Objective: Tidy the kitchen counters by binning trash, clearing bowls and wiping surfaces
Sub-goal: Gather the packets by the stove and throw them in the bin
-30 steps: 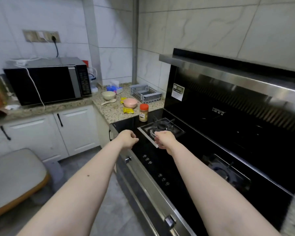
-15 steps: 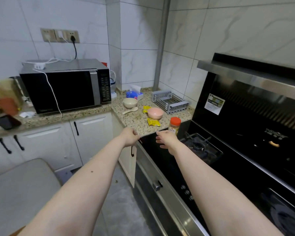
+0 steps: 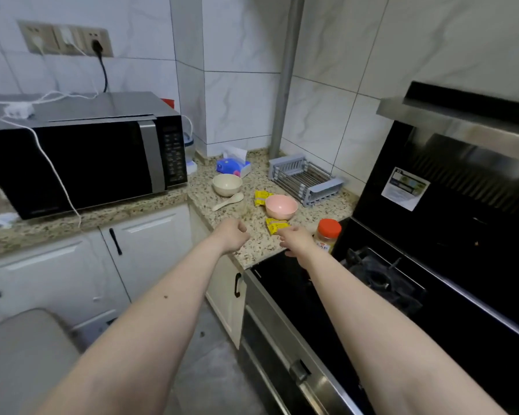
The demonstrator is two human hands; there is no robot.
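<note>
Reaching: both arms extended toward granite counter [image 3: 253, 227]; step in hand judged as first pickup of trash.
Left hand [image 3: 232, 237]: loosely curled, fingers bent inward, nothing visibly held; hovering over counter's near edge.
Right hand [image 3: 295, 239]: fingers pointing forward and down, spread unclear from this angle, cannot tell how far apart; nothing held.
Near yellow wrapper [image 3: 277, 225]: flat on counter at 11 o'clock of right hand, just beside fingertips; likeliest first target.
Far yellow wrapper [image 3: 262, 197]: at 9 o'clock of pink bowl [image 3: 281, 206], touching or nearly touching its rim.
Cream bowl [image 3: 227, 184]: at 10 o'clock of pink bowl, cream spoon [image 3: 228, 201] lying just in front.
Orange-lidded jar [image 3: 327, 237]: upright at 3 o'clock of right hand, very near wrist, at stove edge.
Advice: pinch near wrapper by an edge, thin foil likely slippery; lift straight up.
Risk: wrist sweeping right likely to topple jar onto stove [image 3: 384, 277].
Bin: not in view; location to be confirmed before carrying.
Sequence: wrappers first, bowls next, wiping last on bare stone.
</note>
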